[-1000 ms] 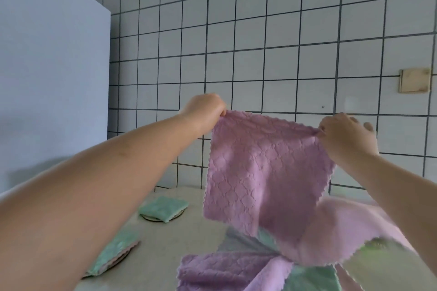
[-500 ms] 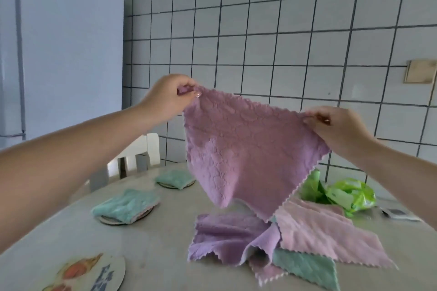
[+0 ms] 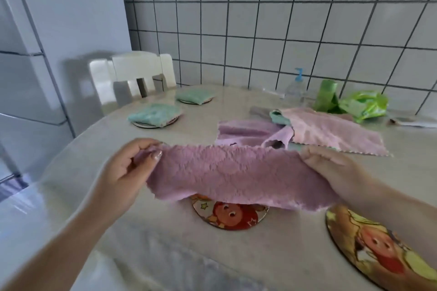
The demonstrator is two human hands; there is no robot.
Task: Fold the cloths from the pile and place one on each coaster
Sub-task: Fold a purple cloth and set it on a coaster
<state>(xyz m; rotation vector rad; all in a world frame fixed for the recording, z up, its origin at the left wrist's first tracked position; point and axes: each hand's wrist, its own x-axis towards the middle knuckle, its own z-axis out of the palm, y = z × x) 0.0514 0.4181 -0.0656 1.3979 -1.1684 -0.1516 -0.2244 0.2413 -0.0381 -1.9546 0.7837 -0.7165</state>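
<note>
A purple cloth (image 3: 231, 172) is stretched low over the table between my two hands. My left hand (image 3: 132, 168) pinches its left end and my right hand (image 3: 331, 170) grips its right end. Its near edge hangs over a round cartoon coaster (image 3: 227, 217). A second bare cartoon coaster (image 3: 378, 250) lies at the near right, partly under my right forearm. Two folded green cloths (image 3: 155, 114) (image 3: 195, 95) sit on coasters at the far left. The pile of purple, pink and green cloths (image 3: 307, 127) lies behind my hands.
A white chair (image 3: 132, 75) stands at the table's far left edge beside a grey fridge (image 3: 30, 54). By the tiled wall are a clear pump bottle (image 3: 295, 90), a green roll (image 3: 326, 94) and a green plastic bag (image 3: 364, 106).
My hands have brought the purple cloth down from chest height to just above the table. The view has tipped down, and two bare coasters have come into sight.
</note>
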